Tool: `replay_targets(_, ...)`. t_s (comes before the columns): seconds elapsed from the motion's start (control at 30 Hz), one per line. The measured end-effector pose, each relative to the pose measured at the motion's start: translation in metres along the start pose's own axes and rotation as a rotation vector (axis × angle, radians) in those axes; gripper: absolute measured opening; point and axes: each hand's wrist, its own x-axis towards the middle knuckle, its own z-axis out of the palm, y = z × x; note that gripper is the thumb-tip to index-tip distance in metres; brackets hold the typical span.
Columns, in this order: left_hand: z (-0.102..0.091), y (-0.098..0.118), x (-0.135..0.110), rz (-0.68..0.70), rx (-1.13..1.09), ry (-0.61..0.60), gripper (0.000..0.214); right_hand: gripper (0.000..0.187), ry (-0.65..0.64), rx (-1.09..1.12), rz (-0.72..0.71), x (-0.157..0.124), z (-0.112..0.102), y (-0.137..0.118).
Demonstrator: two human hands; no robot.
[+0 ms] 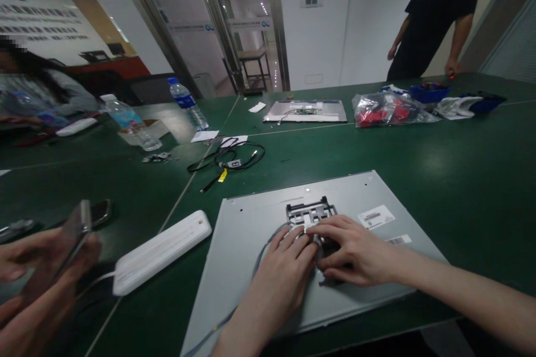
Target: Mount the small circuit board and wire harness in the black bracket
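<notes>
A grey metal panel (259, 223), the back of a flat screen, lies on the green table (460, 178) in front of me. Both my hands rest on its middle, just below a dark slotted bracket (310, 212). My left hand (280, 276) has its fingers bent down onto a small dark part (329, 245) and a grey cable (268, 240) that runs off to the lower left. My right hand (355, 251) is curled over the same part, fingertips pinching it. What exactly they grip is hidden by the fingers.
A white power strip (161, 251) lies left of the panel. Another person's hands (37, 273) hold a phone at the lower left. Black cables (228, 159), water bottles (186, 101), a second panel (305, 111), a plastic bag (387, 110) and a standing person (431, 17) are farther off.
</notes>
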Motion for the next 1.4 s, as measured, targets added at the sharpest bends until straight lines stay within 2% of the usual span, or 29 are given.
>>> replay_targets(0.17,0.0,0.0,0.001,-0.008,-0.001,-0.003,0.031,0.016,-0.018,0.013,-0.035,0.0,-0.005,-0.003)
replay_targets(0.4,-0.002,0.0,0.001,-0.007,0.006,0.026,0.029,0.016,0.057,-0.056,0.013,-0.001,0.0,0.002)
replay_targets(0.87,0.0,0.002,0.0,-0.003,0.013,0.02,0.033,0.015,0.026,-0.04,0.005,-0.001,0.003,0.005)
replay_targets(1.23,-0.002,0.002,0.0,-0.033,-0.023,-0.042,0.028,0.018,-0.02,0.014,-0.053,0.0,-0.005,-0.002)
replay_targets(1.4,-0.004,0.003,-0.001,-0.02,-0.028,-0.038,0.026,0.017,0.068,-0.029,-0.003,-0.001,-0.006,0.002)
